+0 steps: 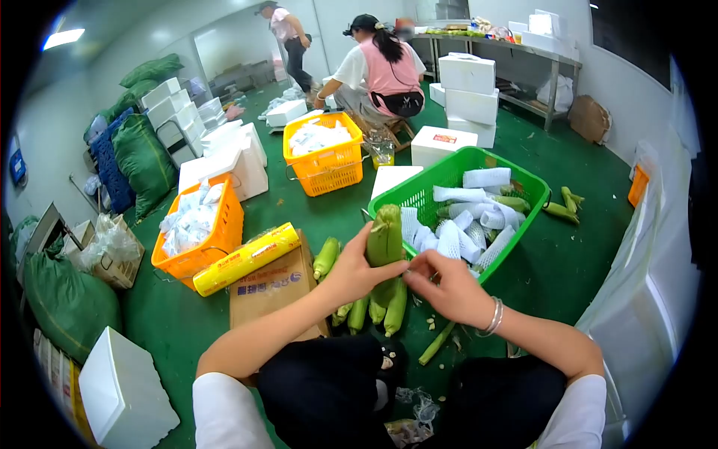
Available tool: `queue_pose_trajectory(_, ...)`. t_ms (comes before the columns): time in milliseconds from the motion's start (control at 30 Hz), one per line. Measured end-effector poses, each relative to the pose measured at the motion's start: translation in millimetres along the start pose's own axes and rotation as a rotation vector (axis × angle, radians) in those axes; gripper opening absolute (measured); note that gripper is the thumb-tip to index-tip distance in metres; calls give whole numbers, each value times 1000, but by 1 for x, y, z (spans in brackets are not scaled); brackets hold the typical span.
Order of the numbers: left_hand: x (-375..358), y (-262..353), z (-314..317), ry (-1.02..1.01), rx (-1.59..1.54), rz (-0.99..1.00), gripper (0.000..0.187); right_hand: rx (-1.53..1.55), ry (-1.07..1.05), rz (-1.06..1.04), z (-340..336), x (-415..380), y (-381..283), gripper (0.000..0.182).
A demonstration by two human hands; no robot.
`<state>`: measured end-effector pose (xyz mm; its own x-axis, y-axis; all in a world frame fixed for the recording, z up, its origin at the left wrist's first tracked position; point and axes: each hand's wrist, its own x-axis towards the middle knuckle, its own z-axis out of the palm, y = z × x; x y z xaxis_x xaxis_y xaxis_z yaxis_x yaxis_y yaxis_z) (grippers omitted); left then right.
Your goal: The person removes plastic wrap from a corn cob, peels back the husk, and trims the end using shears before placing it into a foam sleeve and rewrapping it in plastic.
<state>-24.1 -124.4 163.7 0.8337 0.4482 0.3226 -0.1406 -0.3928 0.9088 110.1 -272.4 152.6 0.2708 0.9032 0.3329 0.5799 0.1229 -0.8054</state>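
My left hand (351, 268) is closed around an ear of corn (385, 233) in its green husk, held upright before me. Close beside its lower part, my right hand (450, 288) has its fingers curled and pinched near my left thumb; whatever they grip is too small to make out. Below lie several more husked ears of corn (394, 310) on the floor between my knees. Just beyond my hands stands a green crate (514, 238) with corn and white foam net sleeves (486, 178) in it.
A yellow film roll (247, 259) rests on a cardboard box (273, 295) at left. Orange crates (329, 179) hold white-wrapped pieces. White foam boxes (470, 75) are stacked behind. Loose corn (561, 212) lies right of the green crate. One person (385, 71) crouches ahead; another (288, 37) stands farther back.
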Motion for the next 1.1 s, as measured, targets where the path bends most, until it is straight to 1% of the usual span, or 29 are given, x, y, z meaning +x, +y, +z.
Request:
queue_pose_trajectory(33, -1, -2, 0, 2, -7, -17, 43, 43, 28, 81, -6, 3, -7, 21)
queue_pose_trajectory(100, -2, -3, -1, -17, 160, 66, 48, 367, 38, 75, -9, 13, -12, 31)
queue_pose_trajectory(133, 0, -4, -1, -9, 205, 108, 44, 497, -19, 121, -13, 17, -18, 33)
queue_pose_trajectory(167, -1, 8, 3, 1, 180, 0, 42, 623, -64, 149, -18, 22, -23, 36)
queue_pose_trajectory(200, 3, 4, 4, 6, 225, 76, 42, 678, -55, 155, -18, 24, -23, 38)
queue_pose_trajectory(233, 4, -3, 5, 8, 271, 153, 42, 686, -49, 147, -18, 25, -20, 38)
queue_pose_trajectory(300, 4, -20, 8, 42, 331, 198, 42, 467, -57, 165, -18, 28, -14, 39)
queue_pose_trajectory(333, 2, -29, 11, 71, 342, 194, 42, 410, -90, 160, -17, 28, -3, 38)
queue_pose_trajectory(367, 2, -43, 9, 78, 386, 217, 44, 430, -119, 238, -15, 30, 7, 37)
queue_pose_trajectory(400, 0, -46, 10, 86, 416, 234, 46, 402, -171, 255, -15, 30, 19, 35)
queue_pose_trajectory(433, -3, -62, 10, 87, 491, 238, 49, 459, -240, 357, -15, 29, 25, 30)
queue_pose_trajectory(467, -5, -78, 12, 104, 608, 304, 54, 550, -287, 462, -15, 28, 36, 23)
queue_pose_trajectory(500, -7, -81, 13, 36, 659, 283, 58, 547, -308, 460, -13, 24, 48, 23)
queue_pose_trajectory(567, -12, -103, 20, -49, 650, 307, 60, 748, -352, 722, -9, 13, 71, 19)
queue_pose_trajectory(633, -18, -116, 32, -120, 565, 253, 61, 706, -324, 727, -1, -4, 84, 18)
queue_pose_trajectory(667, -23, -127, 39, -149, 480, 242, 61, 674, -339, 709, 1, -11, 87, 21)
queue_pose_trajectory(700, -25, -135, 45, -177, 400, 236, 61, 663, -308, 699, 4, -16, 85, 20)
queue_pose_trajectory(733, -25, -140, 50, -174, 386, 239, 61, 819, -240, 759, 7, -20, 88, 19)
queue_pose_trajectory(767, -26, -135, 54, -125, 432, 237, 57, 975, -171, 811, 10, -23, 92, 18)
queue_pose_trajectory(800, -27, -128, 57, -75, 480, 237, 54, 963, -169, 813, 15, -25, 96, 18)
queue_pose_trajectory(833, -27, -117, 57, -69, 472, 245, 54, 1112, -55, 780, 18, -25, 101, 18)
queue_pose_trajectory(867, -29, -103, 55, -82, 381, -37, 52, 1260, 67, 739, 21, -28, 105, 17)
queue_pose_trajectory(900, -30, -96, 54, -101, 286, -318, 52, 1252, 79, 736, 25, -31, 105, 17)
queue_pose_trajectory(933, -32, -97, 56, -27, 224, -248, 44, 1134, 109, 757, 31, -35, 104, 17)
queue_pose_trajectory(1000, -33, -100, 63, -15, 196, -218, 41, 907, 135, 790, 43, -33, 98, 16)
queue_pose_trajectory(1033, -32, -100, 67, 2, 165, -200, 38, 905, 140, 788, 46, -32, 96, 16)
queue_pose_trajectory(1067, -31, -97, 70, 61, 203, -159, 30, 874, 140, 724, 49, -31, 94, 18)
queue_pose_trajectory(1100, -28, -94, 70, 47, 201, -169, 30, 849, 145, 670, 52, -31, 92, 20)
